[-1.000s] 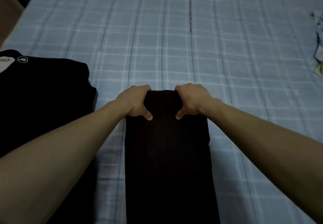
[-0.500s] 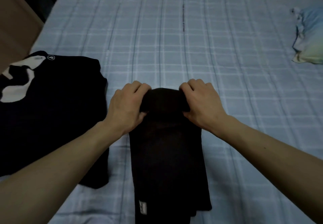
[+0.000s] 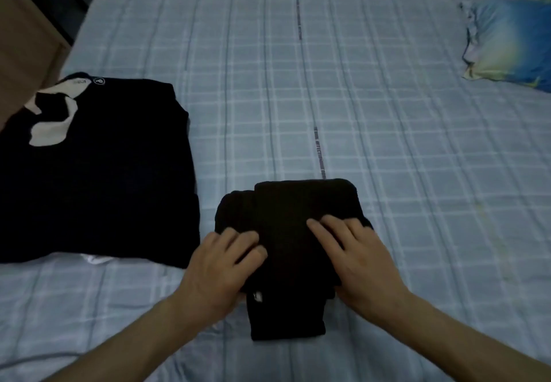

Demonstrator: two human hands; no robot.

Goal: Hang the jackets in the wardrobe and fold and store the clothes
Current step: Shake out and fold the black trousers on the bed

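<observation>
Head view
Folded garment (image 3: 298, 232): black, lower centre of frame, lying on the checked bed sheet (image 3: 387, 143).
Left hand (image 3: 220, 268): we see fingers spread flat, pressing its left edge.
Right hand (image 3: 354, 256): fingers flat on its right side.
Handling: we judge it soft, light, prone to unfolding; lift from underneath both sides.
Upper left: black top (image 3: 98, 172), apart.

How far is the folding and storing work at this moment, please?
Done: a black garment with a white patch lies folded flat on the bed. In hand: the left hand and right hand press on a smaller black folded garment. Left: both pieces remain on the bed, not stored. No jackets or wardrobe are visible.
</observation>
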